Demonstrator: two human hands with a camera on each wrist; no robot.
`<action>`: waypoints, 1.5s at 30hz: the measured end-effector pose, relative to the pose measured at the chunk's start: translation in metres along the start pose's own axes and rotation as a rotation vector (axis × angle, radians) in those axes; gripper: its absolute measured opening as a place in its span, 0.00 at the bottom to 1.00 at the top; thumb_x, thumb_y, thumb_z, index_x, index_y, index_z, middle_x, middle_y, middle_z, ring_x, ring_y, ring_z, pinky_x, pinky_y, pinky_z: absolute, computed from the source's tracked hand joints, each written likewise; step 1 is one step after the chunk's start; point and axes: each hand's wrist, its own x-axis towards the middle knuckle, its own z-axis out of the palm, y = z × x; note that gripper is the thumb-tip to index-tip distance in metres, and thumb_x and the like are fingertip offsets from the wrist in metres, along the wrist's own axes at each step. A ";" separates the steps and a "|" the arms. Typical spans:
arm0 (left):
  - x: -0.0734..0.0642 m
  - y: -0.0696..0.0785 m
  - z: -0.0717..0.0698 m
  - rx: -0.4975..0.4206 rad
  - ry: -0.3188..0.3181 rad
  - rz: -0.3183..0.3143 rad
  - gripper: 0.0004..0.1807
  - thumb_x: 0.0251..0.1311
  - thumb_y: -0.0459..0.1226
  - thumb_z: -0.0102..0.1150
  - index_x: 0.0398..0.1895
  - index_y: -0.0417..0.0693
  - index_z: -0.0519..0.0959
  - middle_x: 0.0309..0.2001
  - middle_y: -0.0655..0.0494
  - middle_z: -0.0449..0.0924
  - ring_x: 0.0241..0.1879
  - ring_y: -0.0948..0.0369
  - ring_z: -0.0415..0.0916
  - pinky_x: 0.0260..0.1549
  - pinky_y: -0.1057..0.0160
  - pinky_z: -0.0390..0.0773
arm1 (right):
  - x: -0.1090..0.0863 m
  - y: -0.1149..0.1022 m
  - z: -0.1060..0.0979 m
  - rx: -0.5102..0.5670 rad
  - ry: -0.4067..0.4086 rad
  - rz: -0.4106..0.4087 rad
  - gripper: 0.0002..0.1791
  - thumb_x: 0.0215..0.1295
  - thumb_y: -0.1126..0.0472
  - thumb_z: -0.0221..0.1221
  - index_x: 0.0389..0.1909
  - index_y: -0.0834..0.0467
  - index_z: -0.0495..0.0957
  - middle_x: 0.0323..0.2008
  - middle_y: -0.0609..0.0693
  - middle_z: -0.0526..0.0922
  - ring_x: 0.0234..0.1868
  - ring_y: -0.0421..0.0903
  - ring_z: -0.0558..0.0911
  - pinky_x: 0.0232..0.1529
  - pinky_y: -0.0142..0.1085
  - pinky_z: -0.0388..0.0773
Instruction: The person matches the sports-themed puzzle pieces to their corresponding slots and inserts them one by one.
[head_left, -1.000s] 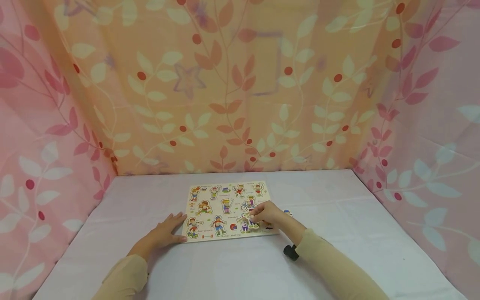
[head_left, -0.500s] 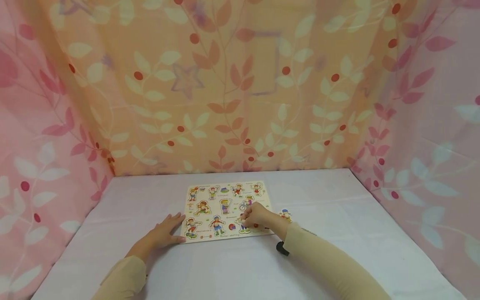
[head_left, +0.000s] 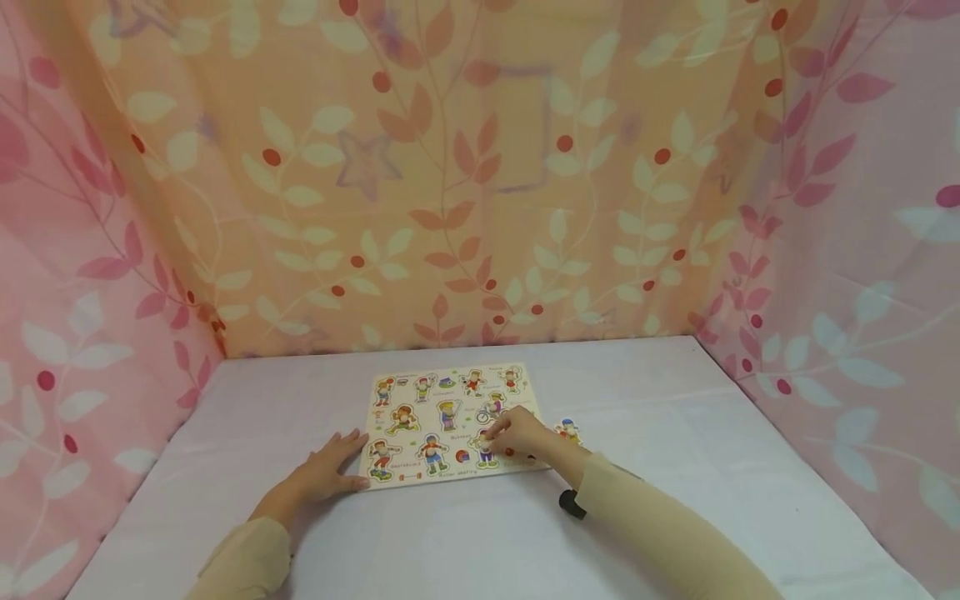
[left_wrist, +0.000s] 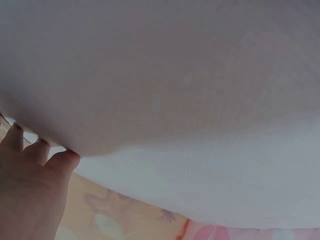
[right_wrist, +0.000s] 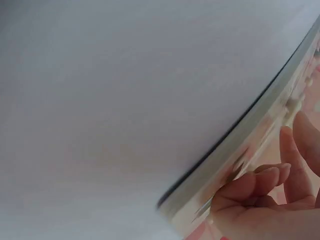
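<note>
A wooden knob puzzle board [head_left: 420,446] with cut-out sports figures lies on the white table. My left hand [head_left: 326,471] is spread at the board's left edge, fingers straight, thumb near the front left corner. My right hand [head_left: 521,435] reaches over the right part of the board. Its thumb and finger pinch at the knob of a puzzle piece [head_left: 486,454], a figure in purple trousers in the front row. In the right wrist view, the fingertips [right_wrist: 286,134] are right at a small knob [right_wrist: 293,105], with the other fingers curled above the board.
Another puzzle piece [head_left: 569,431], a figure with a blue cap, lies just right of the board, beside my right forearm. A black device [head_left: 572,503] is on the underside of my right wrist. Patterned cloth walls [head_left: 450,208] enclose the table at the back and sides.
My right hand has moved slightly left and down, bringing the purple-trousered puzzle piece from over the board into its front-row place. My left hand stays at the board's edge.
</note>
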 end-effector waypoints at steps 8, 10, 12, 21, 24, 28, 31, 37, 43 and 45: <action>0.001 0.002 0.002 0.021 0.002 -0.012 0.49 0.53 0.53 0.67 0.72 0.36 0.58 0.72 0.32 0.49 0.70 0.31 0.38 0.62 0.26 0.39 | -0.016 0.011 -0.040 0.079 0.075 0.059 0.09 0.56 0.66 0.68 0.39 0.60 0.87 0.40 0.52 0.78 0.40 0.48 0.71 0.37 0.36 0.69; 0.001 0.002 0.002 0.026 -0.001 -0.021 0.49 0.53 0.53 0.67 0.72 0.37 0.58 0.73 0.33 0.49 0.71 0.31 0.38 0.62 0.27 0.39 | -0.019 0.014 -0.050 0.087 0.093 0.090 0.10 0.57 0.66 0.68 0.41 0.60 0.86 0.42 0.53 0.77 0.42 0.49 0.70 0.38 0.37 0.68; 0.002 0.001 0.002 0.029 -0.002 -0.027 0.50 0.53 0.54 0.67 0.72 0.37 0.58 0.73 0.32 0.49 0.71 0.31 0.38 0.62 0.27 0.39 | -0.022 0.017 -0.059 0.106 0.105 0.115 0.11 0.57 0.65 0.67 0.43 0.60 0.86 0.41 0.53 0.76 0.41 0.49 0.70 0.37 0.38 0.68; 0.002 0.000 0.004 0.010 -0.002 -0.031 0.50 0.52 0.53 0.68 0.72 0.37 0.58 0.73 0.32 0.49 0.71 0.32 0.38 0.62 0.27 0.38 | -0.034 0.031 -0.088 0.126 0.091 0.163 0.14 0.61 0.64 0.65 0.48 0.61 0.83 0.32 0.53 0.71 0.36 0.48 0.71 0.34 0.35 0.72; 0.001 0.000 0.003 0.008 -0.003 -0.031 0.50 0.52 0.53 0.68 0.72 0.37 0.58 0.73 0.32 0.49 0.71 0.32 0.38 0.63 0.27 0.38 | -0.037 0.036 -0.092 0.128 0.090 0.178 0.15 0.61 0.64 0.65 0.49 0.61 0.82 0.33 0.53 0.72 0.37 0.48 0.71 0.36 0.36 0.73; 0.000 0.003 0.001 0.002 -0.002 -0.031 0.50 0.52 0.53 0.68 0.72 0.36 0.58 0.73 0.32 0.49 0.71 0.32 0.37 0.63 0.28 0.38 | -0.039 0.045 -0.096 0.132 0.100 0.187 0.17 0.59 0.65 0.65 0.50 0.62 0.82 0.34 0.53 0.72 0.37 0.48 0.70 0.36 0.38 0.71; 0.000 0.004 0.001 0.004 -0.001 -0.025 0.50 0.53 0.52 0.68 0.72 0.36 0.58 0.73 0.32 0.49 0.71 0.32 0.38 0.63 0.28 0.38 | -0.039 0.053 -0.097 0.131 0.098 0.195 0.17 0.59 0.65 0.66 0.50 0.62 0.82 0.33 0.52 0.71 0.34 0.47 0.69 0.32 0.36 0.68; 0.001 0.002 0.001 0.013 0.001 -0.015 0.50 0.53 0.53 0.67 0.72 0.36 0.58 0.73 0.32 0.49 0.71 0.31 0.38 0.62 0.27 0.39 | -0.036 0.068 -0.101 0.154 0.097 0.219 0.17 0.56 0.65 0.68 0.48 0.62 0.83 0.30 0.51 0.70 0.27 0.45 0.67 0.26 0.33 0.64; 0.000 0.001 0.002 0.002 0.004 -0.010 0.49 0.53 0.53 0.68 0.72 0.36 0.59 0.72 0.32 0.49 0.71 0.31 0.38 0.62 0.26 0.39 | -0.034 0.075 -0.102 0.167 0.062 0.240 0.17 0.54 0.64 0.70 0.46 0.61 0.83 0.28 0.49 0.71 0.27 0.45 0.68 0.25 0.33 0.65; -0.001 0.002 0.001 -0.001 0.004 -0.008 0.49 0.53 0.52 0.68 0.72 0.36 0.59 0.73 0.32 0.49 0.71 0.31 0.38 0.62 0.26 0.39 | -0.034 0.077 -0.102 0.163 0.052 0.243 0.16 0.54 0.64 0.70 0.45 0.61 0.84 0.28 0.49 0.72 0.28 0.45 0.69 0.26 0.33 0.66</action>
